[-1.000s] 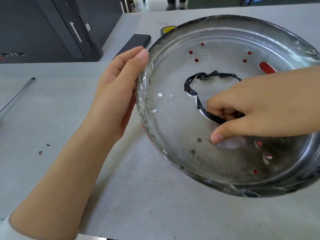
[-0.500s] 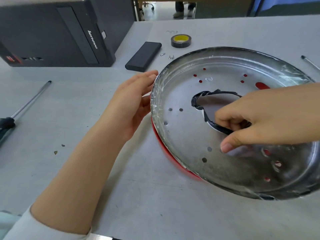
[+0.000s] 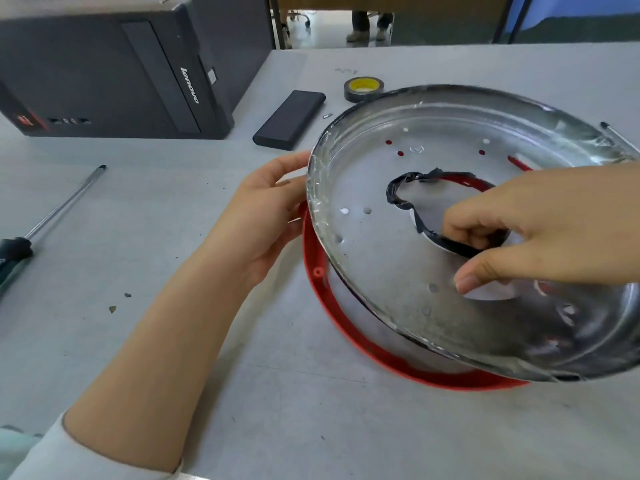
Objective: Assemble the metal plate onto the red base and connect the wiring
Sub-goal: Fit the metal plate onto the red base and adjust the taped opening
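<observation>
A round metal plate point(image 3: 391, 271) with small holes and a tape-wrapped centre opening is held tilted above the red base point(image 3: 320, 271), whose rim shows under its left and near edge. My right hand point(image 3: 540, 230) grips the plate, fingers hooked through the taped centre hole and thumb pressed on top. My left hand point(image 3: 266, 220) rests against the plate's left rim, fingers curled at the edge over the red base. No wiring is visible.
A black computer case point(image 3: 114, 74) stands at the back left. A black flat box point(image 3: 291, 119) and a roll of tape point(image 3: 363, 88) lie behind the plate. A screwdriver point(image 3: 52, 213) lies at the left, another tool point(image 3: 620, 136) at the far right.
The plate has lifted off the red base on the left and near side, so more red rim shows. My left hand slid lower along the plate's left rim. The view has pulled back.
</observation>
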